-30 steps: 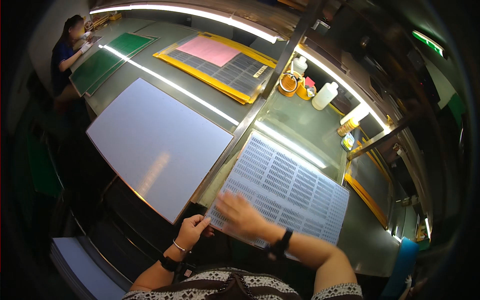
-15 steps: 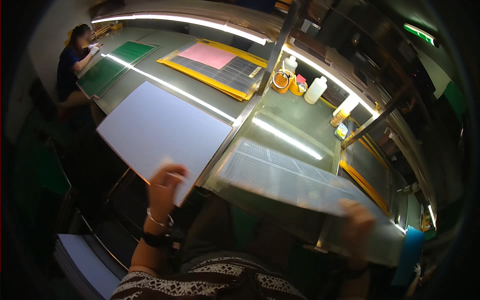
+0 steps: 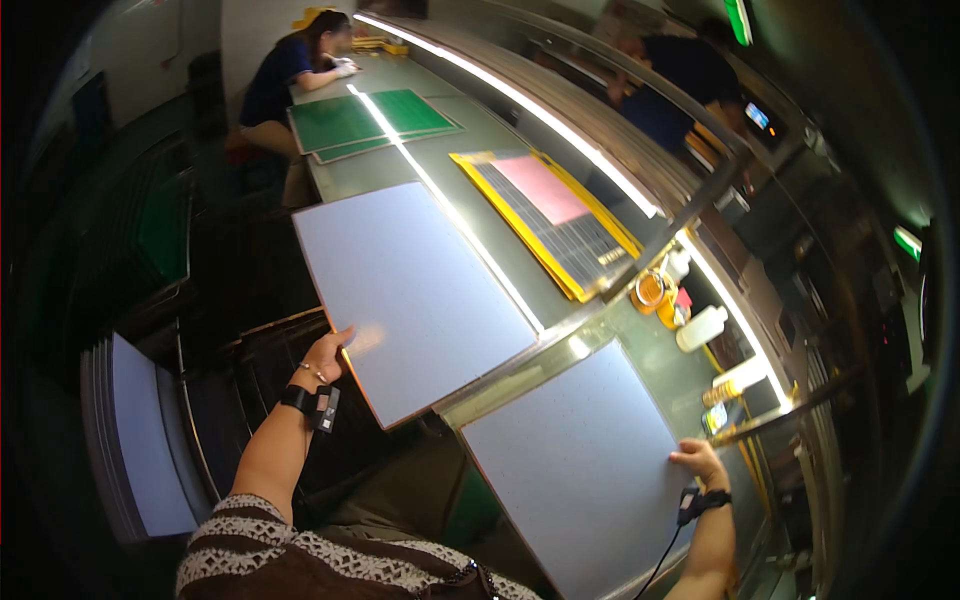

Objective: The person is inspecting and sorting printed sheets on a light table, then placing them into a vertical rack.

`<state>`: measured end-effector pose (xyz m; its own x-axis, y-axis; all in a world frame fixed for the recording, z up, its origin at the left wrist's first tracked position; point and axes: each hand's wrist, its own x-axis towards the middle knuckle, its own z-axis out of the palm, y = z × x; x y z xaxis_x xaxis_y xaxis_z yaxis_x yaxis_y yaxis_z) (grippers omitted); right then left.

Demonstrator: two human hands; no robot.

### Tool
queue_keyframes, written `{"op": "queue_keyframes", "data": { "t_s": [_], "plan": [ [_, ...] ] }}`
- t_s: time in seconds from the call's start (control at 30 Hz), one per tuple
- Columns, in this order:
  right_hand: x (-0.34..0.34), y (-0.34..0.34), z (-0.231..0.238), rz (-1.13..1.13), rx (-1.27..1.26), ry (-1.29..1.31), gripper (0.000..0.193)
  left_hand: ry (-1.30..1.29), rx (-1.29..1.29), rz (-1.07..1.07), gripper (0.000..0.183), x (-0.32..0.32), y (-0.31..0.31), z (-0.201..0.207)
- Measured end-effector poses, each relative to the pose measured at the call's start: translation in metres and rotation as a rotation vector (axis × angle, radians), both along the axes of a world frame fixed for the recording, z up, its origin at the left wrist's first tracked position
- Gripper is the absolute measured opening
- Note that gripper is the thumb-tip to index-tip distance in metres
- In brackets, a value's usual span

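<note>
A pale bluish-white flat panel [image 3: 430, 270] lies on the bench to the left, its near corner jutting past the front edge. At its near left edge is my left hand [image 3: 328, 357], thumb over the top and the other fingers mostly hidden beneath. A second pale panel [image 3: 580, 470], faintly dotted, lies to the right and partly overhangs the bench front. My right hand [image 3: 700, 462] pinches its right edge, fingers bent over the rim. Both wrists carry dark bands with small devices, and a cable runs from the right one.
Beyond are green panels [image 3: 370, 122] near a seated person [image 3: 295, 75] and a yellow-framed dark sheet [image 3: 510, 215] with a pink sheet [image 3: 545, 185]. Tape rolls [image 3: 652, 290] and a white bottle [image 3: 702, 328] stand at right. Stacked panels [image 3: 150, 430] are at lower left. Another person [image 3: 690, 85] is behind the lamps.
The view has turned rightward. My left hand, raised above the left panel before, now grips its edge. The blurred, grid-patterned sheet in my right hand has given way to a pale panel lying flat.
</note>
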<state>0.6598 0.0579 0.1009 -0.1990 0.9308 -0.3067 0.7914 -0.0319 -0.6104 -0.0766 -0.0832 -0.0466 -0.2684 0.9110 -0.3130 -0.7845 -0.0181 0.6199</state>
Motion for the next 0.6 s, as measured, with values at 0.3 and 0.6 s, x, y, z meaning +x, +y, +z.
{"op": "queue_keyframes", "data": {
  "t_s": [0.3,0.6],
  "plan": [
    [-0.241,-0.061,0.029,0.063,-0.223,0.711,0.054,-0.002,0.159,0.107,0.031,0.043,-0.052,0.076],
    [-0.347,-0.108,0.146,0.154,0.566,0.812,0.030,0.499,0.148,0.103,0.076,0.051,0.003,0.142]
  ]
}}
